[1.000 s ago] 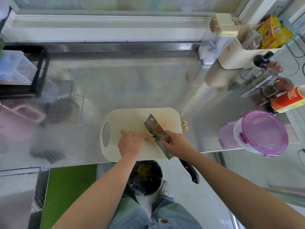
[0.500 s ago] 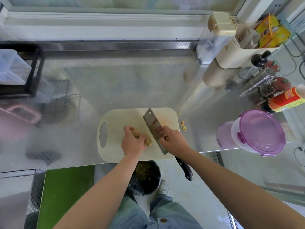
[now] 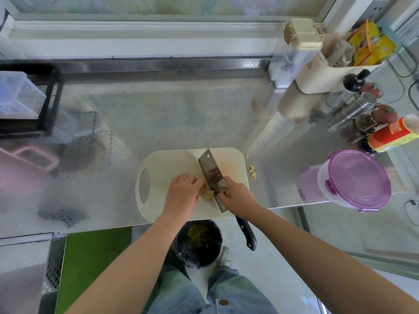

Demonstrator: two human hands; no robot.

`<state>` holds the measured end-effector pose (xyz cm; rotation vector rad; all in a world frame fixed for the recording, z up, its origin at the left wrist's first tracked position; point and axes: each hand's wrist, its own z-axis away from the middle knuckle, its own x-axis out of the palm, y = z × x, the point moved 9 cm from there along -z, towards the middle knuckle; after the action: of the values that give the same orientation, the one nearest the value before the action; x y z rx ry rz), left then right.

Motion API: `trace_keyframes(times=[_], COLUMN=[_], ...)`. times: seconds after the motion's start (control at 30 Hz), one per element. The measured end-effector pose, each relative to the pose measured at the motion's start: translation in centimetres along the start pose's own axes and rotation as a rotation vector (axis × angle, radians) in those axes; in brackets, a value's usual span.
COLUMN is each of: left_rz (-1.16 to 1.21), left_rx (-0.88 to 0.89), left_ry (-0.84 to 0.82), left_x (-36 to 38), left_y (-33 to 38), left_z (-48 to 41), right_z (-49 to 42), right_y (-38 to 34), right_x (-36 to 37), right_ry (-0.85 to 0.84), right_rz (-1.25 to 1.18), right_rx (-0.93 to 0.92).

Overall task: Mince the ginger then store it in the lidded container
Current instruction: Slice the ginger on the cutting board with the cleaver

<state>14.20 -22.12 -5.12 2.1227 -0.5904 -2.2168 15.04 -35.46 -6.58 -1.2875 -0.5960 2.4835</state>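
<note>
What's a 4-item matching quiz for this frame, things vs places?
A: 1 ginger; 2 cleaver; 3 lidded container; 4 loose bits
B: a on counter, just right of cutting board; b held by left hand on the board; c held by right hand; d counter's right end, purple lid on
Pairs: 1-b; 2-c; 3-d; 4-a

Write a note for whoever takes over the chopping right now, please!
Left hand holds the ginger on the cutting board.
Right hand grips the cleaver, blade at the ginger.
Lidded container stands to the right on the counter, purple lid on.
A few cut bits lie on the counter beside the board.
Done: hardly any cutting; the ginger is a lump, not minced.
Left: mince it, open the container, put it in, close it.
</note>
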Motion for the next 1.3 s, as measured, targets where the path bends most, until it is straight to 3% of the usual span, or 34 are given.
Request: trace_keyframes(times=[0.2, 0.43, 0.77, 1.13, 1.3], left_rz=[-0.039, -0.034, 0.561, 0.764, 0.762], left_rx=[-0.027, -0.244, -0.447, -0.698, -0.694], left_ry=[0.021, -0.101, -0.153, -0.101, -0.065], left_x=[-0.8, -0.4, 1.5, 3.7, 3.5], left_y=[-0.7, -3.9, -5.8, -6.5, -6.4], left_z=[-0.1, 0.4, 0.8, 1.1, 1.0], right_z=[0.2, 0.3, 0.4, -1.7, -2.3], right_y=[-0.9, -2.2, -3.7, -6.7, -7.5], right_x=[-0.2, 1.1, 1.4, -1.6, -1.1], right_ry=[0.009, 0.028, 0.099, 0.119, 0.095], right_rz=[0.018, -0.014, -0.056, -0.088, -0.053], right_rx=[-0.006, 0.018, 0.053, -0.097, -0.151])
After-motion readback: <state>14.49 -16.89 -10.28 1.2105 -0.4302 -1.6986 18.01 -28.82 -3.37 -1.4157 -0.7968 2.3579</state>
